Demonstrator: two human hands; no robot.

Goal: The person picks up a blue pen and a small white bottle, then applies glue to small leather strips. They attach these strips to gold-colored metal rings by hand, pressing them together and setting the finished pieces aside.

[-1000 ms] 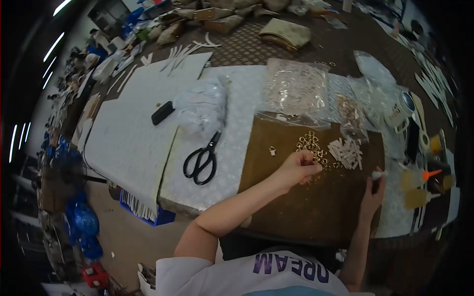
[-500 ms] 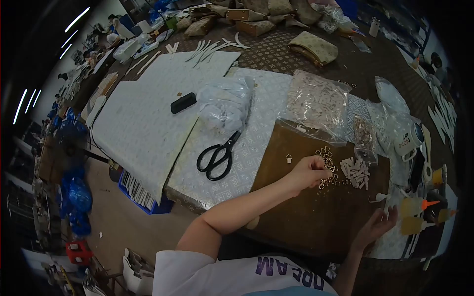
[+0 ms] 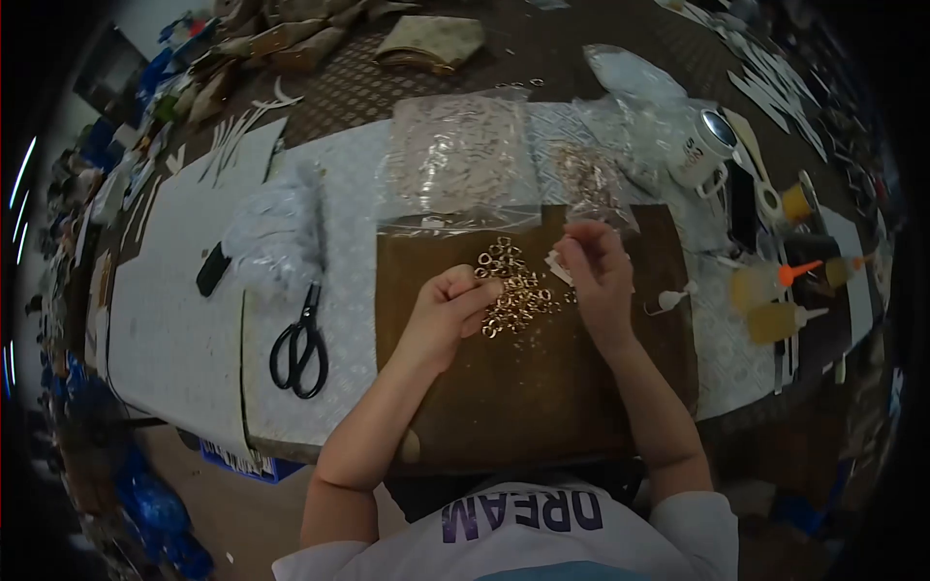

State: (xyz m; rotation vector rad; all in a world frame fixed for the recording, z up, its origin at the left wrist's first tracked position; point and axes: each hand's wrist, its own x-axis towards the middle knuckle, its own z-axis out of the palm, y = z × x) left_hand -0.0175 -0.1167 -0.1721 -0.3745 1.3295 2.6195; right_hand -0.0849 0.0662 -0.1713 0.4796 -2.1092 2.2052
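The metal rings (image 3: 513, 286) lie heaped on the brown board (image 3: 523, 387) at mid-worktop, within easy reach. My left hand (image 3: 448, 312) is curled shut at the heap's edge, probably pinching one ring. My right hand (image 3: 596, 271) pinches something small I can't identify. Scissors (image 3: 300, 339) lie well left.

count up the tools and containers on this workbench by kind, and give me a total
Scissors: 1
Glue bottles: 2
Dropper bottle: 1
White can: 1
Clear bags: 2
Total: 7
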